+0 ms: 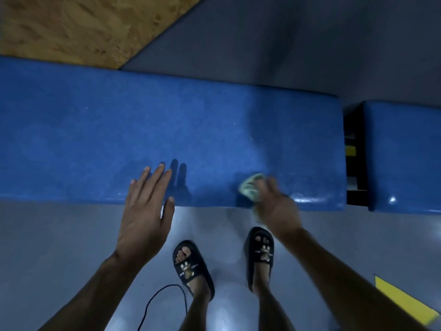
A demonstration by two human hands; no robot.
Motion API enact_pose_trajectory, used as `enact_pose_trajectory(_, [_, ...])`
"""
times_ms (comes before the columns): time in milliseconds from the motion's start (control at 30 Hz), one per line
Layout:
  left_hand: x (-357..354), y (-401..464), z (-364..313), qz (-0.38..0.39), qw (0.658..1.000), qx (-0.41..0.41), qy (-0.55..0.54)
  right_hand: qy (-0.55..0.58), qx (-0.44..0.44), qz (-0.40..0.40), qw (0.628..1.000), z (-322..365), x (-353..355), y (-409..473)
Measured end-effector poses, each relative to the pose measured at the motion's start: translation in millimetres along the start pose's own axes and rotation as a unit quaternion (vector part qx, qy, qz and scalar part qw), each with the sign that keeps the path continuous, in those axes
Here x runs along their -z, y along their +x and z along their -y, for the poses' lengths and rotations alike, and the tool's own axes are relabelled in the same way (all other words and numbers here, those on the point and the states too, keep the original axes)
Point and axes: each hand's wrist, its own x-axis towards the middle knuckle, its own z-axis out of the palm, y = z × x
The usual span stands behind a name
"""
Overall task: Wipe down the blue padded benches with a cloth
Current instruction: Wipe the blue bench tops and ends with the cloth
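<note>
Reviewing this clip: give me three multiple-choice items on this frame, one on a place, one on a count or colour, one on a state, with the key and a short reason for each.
1. Where is the cloth?
A. On the floor by the sandals
B. At the near edge of the long blue bench, under the right hand
C. On the short bench to the right

2. How many blue benches are in view?
A. One
B. Two
C. Four

3. How does the left hand stand?
A. Fingers straight, holding nothing
B. Gripping the cloth
C. Clenched in a fist

Key:
1 B: the pale green cloth sits at the bench's front edge, held by the blurred right hand.
2 B: the long bench and a second bench show, with a dark gap between them.
3 A: its fingers are straight and spread over the bench's near edge, with nothing in them.
</note>
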Motion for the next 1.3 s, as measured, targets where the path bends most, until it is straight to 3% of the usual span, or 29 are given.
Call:
enact_pose_trajectory(133, [-12.6,11.8,-25.1,0.009,0.999,-0.032,0.002,-0.031,-0.126,-0.028,0.991,-109.9,33.4,-21.6])
enact_pose_trajectory(233, [-29.2,22.5,-48.4,0.025,0.999,-0.041,0.011,-0.004,-0.144,-0.070,0.987,-109.9,20.0,-10.3])
enact_pose_trajectory(333, [-44.4,31.5,-70.1,0.042,0.998,-0.052,0.020,0.042,-0.053,-0.116,0.991,-59.7,-3.2,4.4])
enact_pose_trajectory(400, [-51.7,37.0,-81.8,0.051,0.996,-0.062,0.037,0.006,0.030,-0.107,0.994,-37.5,-9.1,8.6])
enact_pose_trajectory(467, [-56.1,42.3,-90.7,0.051,0.995,-0.064,0.050,-0.046,0.080,-0.092,0.992,-52.7,-6.4,10.1])
enact_pose_trajectory(567, [-62.3,50.2,-101.5,0.060,0.994,-0.064,0.063,-0.075,0.072,-0.068,0.992,-118.7,8.2,1.3])
enact_pose_trajectory(667, [-71.3,57.6,-110.6,0.066,0.994,-0.056,0.073,-0.052,-0.013,-0.063,0.997,-184.8,31.7,-14.9])
enact_pose_trajectory(767, [-77.9,62.8,-115.2,0.057,0.996,-0.035,0.062,0.065,-0.141,-0.093,0.983,-219.8,48.2,-21.5])
enact_pose_trajectory(1033, [-84.9,67.1,-114.2,0.040,0.998,-0.028,0.045,0.151,-0.340,-0.155,0.915,-219.3,27.0,27.8])
enact_pose_trajectory(1200, [-80.0,68.0,-107.9,0.038,0.998,-0.022,0.041,0.118,-0.328,-0.219,0.911,-193.2,37.3,62.6])
enact_pose_trajectory(1300, [-75.7,69.7,-105.3,0.040,0.998,-0.023,0.052,0.124,-0.186,-0.233,0.946,-144.9,28.8,72.1])
